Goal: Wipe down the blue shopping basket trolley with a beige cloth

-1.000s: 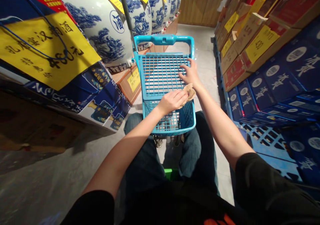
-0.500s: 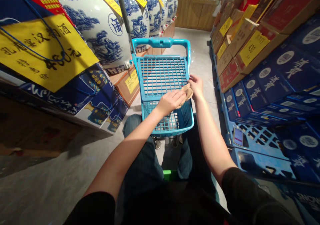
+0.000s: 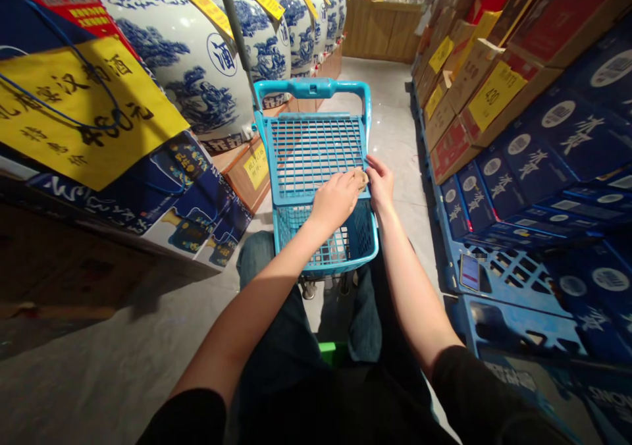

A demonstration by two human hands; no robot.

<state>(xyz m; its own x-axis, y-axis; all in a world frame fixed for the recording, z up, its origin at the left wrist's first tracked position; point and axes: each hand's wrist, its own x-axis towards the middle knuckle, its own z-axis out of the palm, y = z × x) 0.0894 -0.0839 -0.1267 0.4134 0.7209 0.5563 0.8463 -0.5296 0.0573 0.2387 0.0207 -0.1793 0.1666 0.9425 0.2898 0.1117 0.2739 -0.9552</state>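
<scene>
A blue shopping cart (image 3: 318, 121) with a grid panel and a basket below stands upright between my knees. My left hand (image 3: 336, 200) is closed on a crumpled tan cloth (image 3: 362, 179), at the right part of the grid, near the panel's lower edge. Most of the cloth is hidden under the fingers. At the cart's right side frame, my right hand (image 3: 380, 183) has its fingers curled around the edge and grips it beside the cloth.
Blue-and-white jars (image 3: 197, 70) line the left side, behind boxes with a yellow price sign (image 3: 93, 103). Stacked blue cartons (image 3: 533, 149) stand on the right. A phone (image 3: 469, 272) lies on a blue pallet (image 3: 518, 310). A wooden counter (image 3: 380, 30) is at the far end.
My left hand has drawn the cloth slightly left and bunched it under the fingers. My right hand has shifted slightly down and left against the cart's side frame.
</scene>
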